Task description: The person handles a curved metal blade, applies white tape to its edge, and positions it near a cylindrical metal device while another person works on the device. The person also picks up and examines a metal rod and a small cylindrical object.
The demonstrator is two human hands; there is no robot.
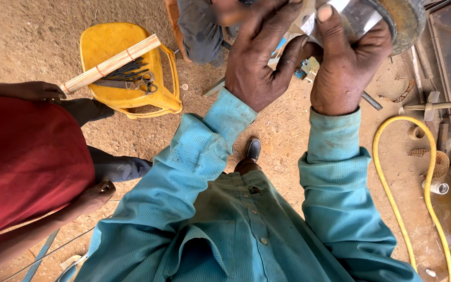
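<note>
1. Nearest the camera, a teal shirt [236,230] is seen from above, with both sleeves raised toward the top edge of the view.
2. The right hand [348,68] is wrapped around a shiny metal piece [358,18]; the fingers are clenched on it and the thumb is laid flat on its bright face.
3. The left hand [259,57] is held just beside the right, its fingers spread and pressed against the same metal piece from the left.
4. The metal piece is cut off by the top edge, so its full shape cannot be told. A smooth, reflective silver face is shown, and a rusty round rim [405,21] is seen right behind it.
5. Below the hands, a dark shoe [252,150] is planted on bare dirt ground [288,130], with open room around it.
6. The right side is bounded by a yellow hose [392,198] curving across the ground.
7. On the left, the view is crowded by a person in a red shirt [22,162].
8. Farther off, a yellow stool [126,68] carries a bundle of sticks [110,63] and scissors [144,83].
</note>
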